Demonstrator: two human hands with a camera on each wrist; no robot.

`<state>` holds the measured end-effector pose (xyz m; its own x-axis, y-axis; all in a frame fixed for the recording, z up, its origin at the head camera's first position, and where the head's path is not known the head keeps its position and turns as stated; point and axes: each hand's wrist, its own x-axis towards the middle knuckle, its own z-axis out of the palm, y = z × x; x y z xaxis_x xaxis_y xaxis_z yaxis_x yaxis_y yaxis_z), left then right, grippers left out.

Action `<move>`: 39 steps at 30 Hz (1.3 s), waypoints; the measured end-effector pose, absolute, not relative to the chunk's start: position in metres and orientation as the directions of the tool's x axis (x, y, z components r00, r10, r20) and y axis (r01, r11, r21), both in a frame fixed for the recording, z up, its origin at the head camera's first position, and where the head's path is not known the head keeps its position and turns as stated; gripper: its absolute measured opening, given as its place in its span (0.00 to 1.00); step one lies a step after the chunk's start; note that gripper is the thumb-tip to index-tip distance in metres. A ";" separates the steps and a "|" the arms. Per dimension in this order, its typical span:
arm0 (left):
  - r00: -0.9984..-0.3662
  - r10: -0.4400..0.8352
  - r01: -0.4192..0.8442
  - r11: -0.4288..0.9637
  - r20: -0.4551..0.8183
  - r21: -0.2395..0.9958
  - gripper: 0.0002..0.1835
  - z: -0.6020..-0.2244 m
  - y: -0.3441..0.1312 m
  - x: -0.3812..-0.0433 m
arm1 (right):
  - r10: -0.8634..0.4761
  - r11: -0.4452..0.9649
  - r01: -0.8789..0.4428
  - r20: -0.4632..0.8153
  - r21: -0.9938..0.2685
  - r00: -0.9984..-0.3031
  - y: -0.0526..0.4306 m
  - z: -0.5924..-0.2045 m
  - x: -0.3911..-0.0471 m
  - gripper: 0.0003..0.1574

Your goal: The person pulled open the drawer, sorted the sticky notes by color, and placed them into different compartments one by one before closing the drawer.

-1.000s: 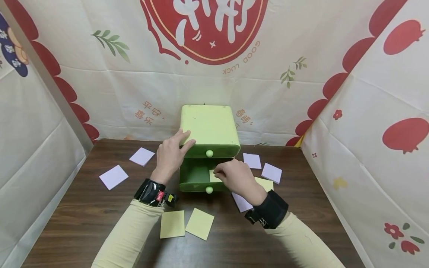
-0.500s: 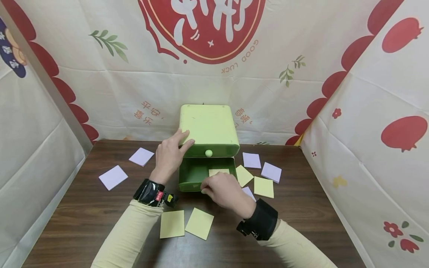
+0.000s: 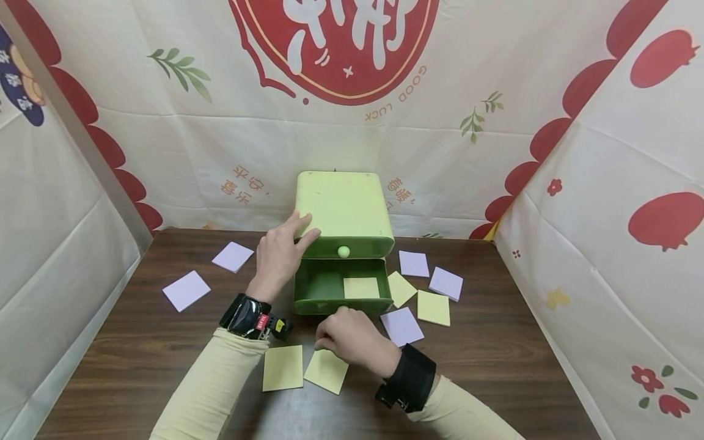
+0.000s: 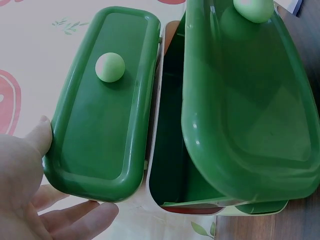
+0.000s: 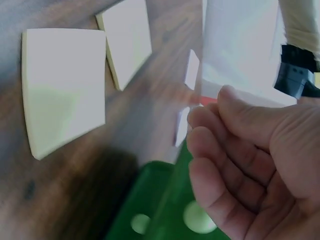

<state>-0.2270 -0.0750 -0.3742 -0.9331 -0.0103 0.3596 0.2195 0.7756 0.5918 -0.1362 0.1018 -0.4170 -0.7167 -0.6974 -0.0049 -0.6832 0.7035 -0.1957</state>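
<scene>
A small light-green drawer cabinet [image 3: 343,205] with green drawer fronts stands at the back of the table. Its upper drawer [image 4: 107,110] is closed, while the lower drawer [image 3: 316,305] is pulled out. Inside the lower drawer lies a yellow sticky-note pad [image 3: 360,288]. My left hand [image 3: 277,253] rests on the cabinet's left front corner, fingers and thumb spread and fairly straight. My right hand [image 3: 354,336] hovers in front of the lower drawer, its fingers loosely curled around nothing. Below it, a tilted yellow pad [image 3: 328,373] lies beside another yellow pad [image 3: 283,368].
Two lilac pads [image 3: 187,291] lie on the left of the wooden table [image 3: 137,366]. Right of the cabinet are more lilac pads [image 3: 403,327] and yellow pads [image 3: 433,307]. Printed cloth walls [image 3: 220,140] stand behind and at both sides.
My right hand has withdrawn from the lower drawer and moved down and left toward the front yellow pads, uncovering the pad inside. My left hand has stayed on the cabinet.
</scene>
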 end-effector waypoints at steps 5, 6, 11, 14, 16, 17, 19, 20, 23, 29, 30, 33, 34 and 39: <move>-0.932 -0.009 0.222 0.777 0.362 0.589 0.27 -0.375 -0.075 -0.227 | -0.687 0.721 -0.672 -0.051 -0.166 -0.725 0.097 -0.433 -0.132 0.08; -0.932 -0.008 0.222 0.778 0.363 0.588 0.27 -0.375 -0.075 -0.227 | -0.684 0.725 -0.669 -0.061 -0.165 -0.727 0.096 -0.437 -0.132 0.08; -0.930 -0.009 0.223 0.779 0.366 0.586 0.27 -0.375 -0.074 -0.227 | -0.675 0.735 -0.653 -0.115 -0.180 -0.728 0.095 -0.453 -0.130 0.06; -0.931 -0.009 0.224 0.777 0.365 0.589 0.27 -0.375 -0.074 -0.227 | -0.671 0.740 -0.648 -0.137 -0.179 -0.729 0.096 -0.462 -0.128 0.05; -0.931 -0.008 0.224 0.776 0.364 0.590 0.27 -0.375 -0.074 -0.227 | -0.664 0.747 -0.644 -0.152 -0.161 -0.732 0.096 -0.467 -0.126 0.09; -0.931 -0.007 0.225 0.777 0.365 0.588 0.27 -0.375 -0.074 -0.227 | -0.659 0.752 -0.642 -0.159 -0.149 -0.735 0.096 -0.469 -0.125 0.13; -0.932 -0.006 0.225 0.776 0.363 0.589 0.27 -0.375 -0.074 -0.227 | -0.643 0.766 -0.630 -0.169 -0.128 -0.747 0.096 -0.473 -0.124 0.18; -0.932 -0.006 0.225 0.776 0.363 0.589 0.27 -0.375 -0.074 -0.227 | -0.630 0.776 -0.619 -0.175 -0.117 -0.756 0.096 -0.475 -0.123 0.21; -0.932 -0.005 0.226 0.775 0.363 0.590 0.27 -0.375 -0.074 -0.227 | -0.583 0.812 -0.576 -0.176 -0.093 -0.793 0.095 -0.481 -0.121 0.29; -0.930 -0.009 0.226 0.777 0.369 0.588 0.27 -0.375 -0.074 -0.227 | -0.509 0.859 -0.511 -0.176 -0.039 -0.843 0.093 -0.490 -0.119 0.46; -0.929 -0.010 0.225 0.777 0.370 0.587 0.27 -0.376 -0.074 -0.227 | -0.501 0.863 -0.504 -0.179 -0.035 -0.846 0.093 -0.491 -0.119 0.48; -0.930 -0.013 0.223 0.777 0.368 0.589 0.27 -0.376 -0.074 -0.227 | -0.490 0.869 -0.495 -0.185 -0.025 -0.852 0.092 -0.490 -0.117 0.53; -0.930 -0.012 0.223 0.776 0.368 0.590 0.27 -0.376 -0.074 -0.227 | -0.488 0.870 -0.493 -0.182 -0.023 -0.853 0.091 -0.489 -0.116 0.54; -0.927 -0.009 0.230 0.776 0.375 0.587 0.27 -0.376 -0.074 -0.227 | -0.469 0.880 -0.475 -0.159 0.000 -0.869 0.089 -0.490 -0.115 0.53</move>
<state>-0.2271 -0.0740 -0.3760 -0.9269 -0.0094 0.3753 0.2297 0.7764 0.5869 -0.1153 0.0888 -0.4901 -0.8688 -0.4691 -0.1585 -0.4751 0.8799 0.0004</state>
